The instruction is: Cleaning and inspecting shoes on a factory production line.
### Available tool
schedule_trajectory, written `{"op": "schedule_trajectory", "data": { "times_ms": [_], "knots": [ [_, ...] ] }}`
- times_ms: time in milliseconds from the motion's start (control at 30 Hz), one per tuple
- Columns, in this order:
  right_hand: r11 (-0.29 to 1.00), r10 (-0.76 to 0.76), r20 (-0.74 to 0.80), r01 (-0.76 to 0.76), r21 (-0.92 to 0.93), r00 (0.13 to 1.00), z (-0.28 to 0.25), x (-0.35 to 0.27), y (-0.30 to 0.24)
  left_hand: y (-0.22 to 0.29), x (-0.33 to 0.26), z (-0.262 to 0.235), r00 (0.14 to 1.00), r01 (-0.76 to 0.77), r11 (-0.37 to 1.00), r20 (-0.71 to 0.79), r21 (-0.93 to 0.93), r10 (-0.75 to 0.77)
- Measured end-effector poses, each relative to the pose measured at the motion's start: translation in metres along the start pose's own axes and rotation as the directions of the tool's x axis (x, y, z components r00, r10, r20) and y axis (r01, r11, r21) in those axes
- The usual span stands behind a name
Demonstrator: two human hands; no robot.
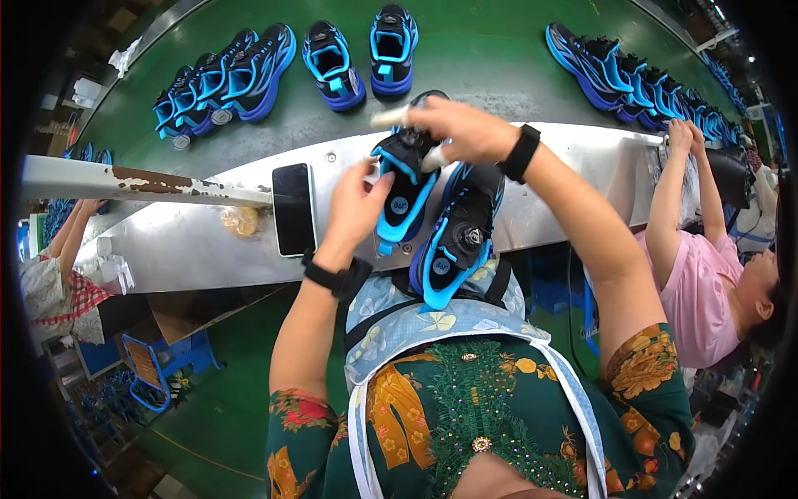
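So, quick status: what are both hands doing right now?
Left hand steadies black-and-blue sneaker. Right hand works its top, holding something pale. Second sneaker alongside; phone to the left.

Both of the person's bare forearms rise from the lower edge and converge ahead of the chest. The left hand is raised with the palm turned inward, fingers loosely curled and the thumb spread toward the right hand. A dark band circles its wrist. The right hand reaches farther forward and slightly higher, knuckles up, fingers bent down in a closed grip, wrist flexed, also wearing a dark band. The right elbow juts outward.
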State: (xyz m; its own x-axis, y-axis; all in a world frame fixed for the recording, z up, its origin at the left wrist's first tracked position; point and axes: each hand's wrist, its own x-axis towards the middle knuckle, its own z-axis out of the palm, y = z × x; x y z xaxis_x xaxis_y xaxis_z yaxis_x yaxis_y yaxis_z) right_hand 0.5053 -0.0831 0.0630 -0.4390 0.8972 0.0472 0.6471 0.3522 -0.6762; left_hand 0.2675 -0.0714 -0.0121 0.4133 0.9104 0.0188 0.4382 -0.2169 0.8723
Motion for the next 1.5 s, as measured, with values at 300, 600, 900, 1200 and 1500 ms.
{"op": "schedule_trajectory", "data": {
  "times_ms": [300,600,900,1200,1500],
  "knots": [
    [0.954,-0.069,0.158,0.111,-0.277,0.985,0.028,-0.015,-0.038,0.026,-0.046,-0.016,0.991,0.099,0.983,-0.072,-0.155,-0.111],
    [0.984,-0.097,-0.190,0.066,-0.165,0.977,0.042,-0.040,-0.034,0.052,-0.041,-0.016,0.763,0.615,0.667,0.534,-0.422,-0.365],
    [0.971,0.238,-0.099,-0.239,0.004,0.966,-0.001,-0.084,-0.061,0.050,-0.093,-0.013,0.884,-0.403,0.828,0.400,0.390,0.242],
    [0.954,0.266,-0.114,-0.245,0.175,0.957,0.028,-0.155,-0.061,0.098,-0.079,-0.047,0.912,-0.080,0.996,0.400,-0.034,0.087],
    [0.968,0.246,-0.353,-0.250,0.035,0.903,0.046,-0.154,-0.067,0.070,-0.062,-0.001,0.897,-0.333,0.943,0.310,0.007,0.314]
  ]
}}
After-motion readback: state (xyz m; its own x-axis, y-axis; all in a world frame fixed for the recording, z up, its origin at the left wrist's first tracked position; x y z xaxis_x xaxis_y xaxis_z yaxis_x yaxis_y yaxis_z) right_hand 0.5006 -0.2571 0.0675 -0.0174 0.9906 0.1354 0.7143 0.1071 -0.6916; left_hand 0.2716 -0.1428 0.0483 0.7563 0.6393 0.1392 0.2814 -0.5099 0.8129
